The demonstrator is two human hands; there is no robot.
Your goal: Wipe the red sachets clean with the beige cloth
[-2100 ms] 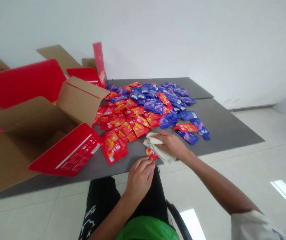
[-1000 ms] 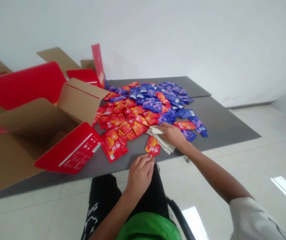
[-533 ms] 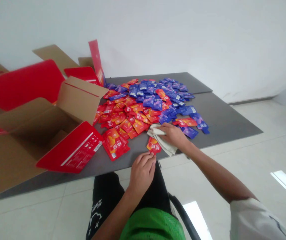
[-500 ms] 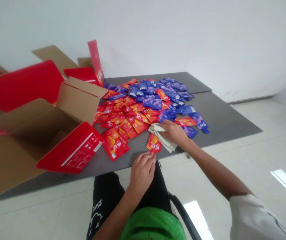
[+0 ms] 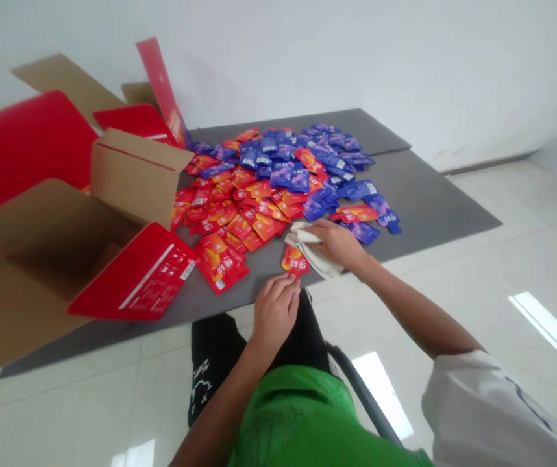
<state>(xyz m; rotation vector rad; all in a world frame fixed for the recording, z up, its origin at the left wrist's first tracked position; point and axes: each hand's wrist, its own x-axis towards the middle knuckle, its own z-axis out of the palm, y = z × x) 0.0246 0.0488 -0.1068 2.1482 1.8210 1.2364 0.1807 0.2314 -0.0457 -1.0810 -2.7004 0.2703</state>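
Red pouch point(image 5: 294, 261) under cloth point(image 5: 324, 264) at near edge of counter point(image 5: 434, 211)

Head view. The red pouch lies flat on the counter by its near edge, printed face up, apart from the main pile. Its spout end points toward the person.

Left hand point(image 5: 277, 301): palm down at the edge, fingers close together and slightly bent, fingertips on the spout end of the red pouch. The thumb is hidden; whether the pouch is pinched or only pressed cannot be determined.

Right hand point(image 5: 335, 243): fingers and thumb closed on the folded off-white cloth. The cloth lies against the right side of the red pouch and covers part of it; its loose end extends below the hand toward the counter edge.

Beyond the hands, a pile consists of red pouches point(image 5: 263, 224), mainly near and left, and blue pouches point(image 5: 282, 174), mainly far and right. One stray red pouch point(image 5: 355, 214) rests across blue ones at the right. Several more form a small overlapping group point(image 5: 219, 258) at the near left.

To the left stands an open carton point(image 5: 135, 275), its red flap bearing white print and a barcode. More open cartons point(image 5: 20, 148) stand behind it.
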